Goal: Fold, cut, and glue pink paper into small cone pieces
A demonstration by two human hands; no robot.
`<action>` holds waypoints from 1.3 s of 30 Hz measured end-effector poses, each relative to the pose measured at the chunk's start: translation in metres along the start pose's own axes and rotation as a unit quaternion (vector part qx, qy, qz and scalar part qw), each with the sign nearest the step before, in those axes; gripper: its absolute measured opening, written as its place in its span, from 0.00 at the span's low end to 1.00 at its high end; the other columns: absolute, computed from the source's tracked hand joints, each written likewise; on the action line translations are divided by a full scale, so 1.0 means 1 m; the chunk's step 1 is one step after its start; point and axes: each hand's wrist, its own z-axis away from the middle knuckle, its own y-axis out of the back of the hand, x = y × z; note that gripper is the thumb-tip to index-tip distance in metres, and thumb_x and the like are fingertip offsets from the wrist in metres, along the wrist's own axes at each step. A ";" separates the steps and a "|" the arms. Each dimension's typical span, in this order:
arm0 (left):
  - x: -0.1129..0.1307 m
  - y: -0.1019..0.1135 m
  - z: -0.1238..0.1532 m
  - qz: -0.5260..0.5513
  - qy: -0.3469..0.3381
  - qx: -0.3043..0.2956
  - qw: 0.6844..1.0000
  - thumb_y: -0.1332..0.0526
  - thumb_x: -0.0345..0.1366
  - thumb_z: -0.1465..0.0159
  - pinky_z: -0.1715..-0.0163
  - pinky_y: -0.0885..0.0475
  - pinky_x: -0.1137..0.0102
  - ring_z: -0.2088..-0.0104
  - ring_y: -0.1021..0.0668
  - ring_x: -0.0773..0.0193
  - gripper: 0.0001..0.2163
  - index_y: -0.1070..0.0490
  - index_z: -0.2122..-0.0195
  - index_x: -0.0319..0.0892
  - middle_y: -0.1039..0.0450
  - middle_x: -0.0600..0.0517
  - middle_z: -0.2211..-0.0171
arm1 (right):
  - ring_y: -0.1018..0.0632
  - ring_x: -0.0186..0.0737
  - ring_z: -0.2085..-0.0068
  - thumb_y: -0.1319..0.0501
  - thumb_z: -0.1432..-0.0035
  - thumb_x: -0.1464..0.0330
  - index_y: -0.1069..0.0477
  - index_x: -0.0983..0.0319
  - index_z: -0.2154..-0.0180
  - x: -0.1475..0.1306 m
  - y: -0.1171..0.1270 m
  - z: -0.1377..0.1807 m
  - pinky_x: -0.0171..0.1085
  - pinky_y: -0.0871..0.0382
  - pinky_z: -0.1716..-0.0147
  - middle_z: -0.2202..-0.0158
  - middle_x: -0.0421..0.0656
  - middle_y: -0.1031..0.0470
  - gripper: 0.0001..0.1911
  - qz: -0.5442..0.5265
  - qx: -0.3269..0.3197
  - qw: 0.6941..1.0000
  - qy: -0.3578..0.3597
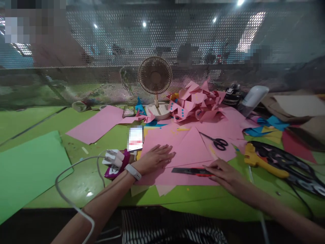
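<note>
Pink paper sheets (pixel 152 178) lie overlapping in front of me on the green table. Flat on them, fingers stretched out, rests my left hand (pixel 158 157), with a pale band on its wrist. My right hand (pixel 222 173) is closed around the handle end of a box cutter (pixel 194 171), black and red. Its dark blade points left, lying low over the paper toward my left hand. Just beyond my right hand, a pair of scissors (pixel 219 144) with black handles sits on the pink paper.
A fan (pixel 155 76) and a heap of folded pink paper (pixel 198 101) stand at the back. Left are a lit phone (pixel 135 138), a white charger (pixel 114 158) with a looping cable and green sheets (pixel 33 169). A yellow glue gun (pixel 264 162) lies right.
</note>
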 end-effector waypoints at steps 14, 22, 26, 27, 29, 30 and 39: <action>0.003 0.005 -0.005 0.011 -0.012 0.010 1.000 0.58 0.42 0.31 0.39 0.54 0.60 0.37 0.46 0.62 0.21 0.54 0.37 0.50 0.51 0.53 0.36 | 0.28 0.44 0.56 0.50 0.38 0.65 0.42 0.51 0.42 0.022 0.020 0.029 0.45 0.30 0.57 0.58 0.46 0.30 0.22 0.077 0.079 0.991 -0.069; -0.001 0.004 -0.007 0.001 -0.018 0.009 1.000 0.56 0.43 0.32 0.39 0.54 0.59 0.38 0.46 0.60 0.21 0.52 0.37 0.50 0.50 0.52 0.36 | 0.30 0.49 0.55 0.52 0.38 0.64 0.32 0.58 0.49 0.054 0.051 0.045 0.48 0.34 0.55 0.57 0.49 0.30 0.19 0.190 0.128 0.966 -0.122; 0.000 0.004 -0.008 -0.004 -0.018 0.014 1.000 0.56 0.43 0.32 0.39 0.54 0.59 0.38 0.45 0.61 0.21 0.50 0.38 0.50 0.50 0.52 0.37 | 0.32 0.50 0.53 0.53 0.37 0.66 0.33 0.61 0.47 0.071 0.052 0.037 0.48 0.36 0.53 0.57 0.50 0.31 0.20 0.215 0.163 0.952 -0.145; 0.000 0.004 -0.008 -0.005 -0.016 0.016 1.000 0.56 0.44 0.32 0.39 0.53 0.59 0.38 0.45 0.61 0.21 0.50 0.38 0.51 0.50 0.52 0.37 | 0.31 0.49 0.54 0.52 0.37 0.66 0.33 0.61 0.47 0.073 0.049 0.032 0.47 0.36 0.53 0.57 0.50 0.31 0.20 0.214 0.156 0.954 -0.143; 0.001 0.004 -0.008 -0.008 -0.015 0.015 1.000 0.56 0.43 0.32 0.39 0.53 0.59 0.38 0.45 0.61 0.21 0.51 0.37 0.51 0.50 0.52 0.36 | 0.32 0.47 0.54 0.51 0.38 0.68 0.32 0.63 0.49 0.075 0.042 0.022 0.46 0.36 0.53 0.57 0.49 0.31 0.18 0.221 0.144 0.955 -0.136; 0.001 0.005 -0.007 -0.008 -0.015 0.015 1.000 0.56 0.43 0.32 0.39 0.53 0.59 0.38 0.45 0.61 0.21 0.52 0.37 0.51 0.50 0.52 0.36 | 0.32 0.47 0.54 0.51 0.38 0.69 0.32 0.63 0.49 0.075 0.039 0.018 0.45 0.36 0.53 0.57 0.50 0.31 0.18 0.232 0.139 0.953 -0.136; -0.004 0.001 -0.007 -0.012 -0.021 0.017 1.000 0.57 0.42 0.31 0.39 0.54 0.60 0.38 0.46 0.62 0.21 0.51 0.37 0.51 0.50 0.53 0.36 | 0.31 0.47 0.56 0.49 0.40 0.70 0.30 0.60 0.52 0.083 0.034 0.030 0.45 0.35 0.57 0.58 0.49 0.31 0.16 0.245 0.127 0.952 -0.131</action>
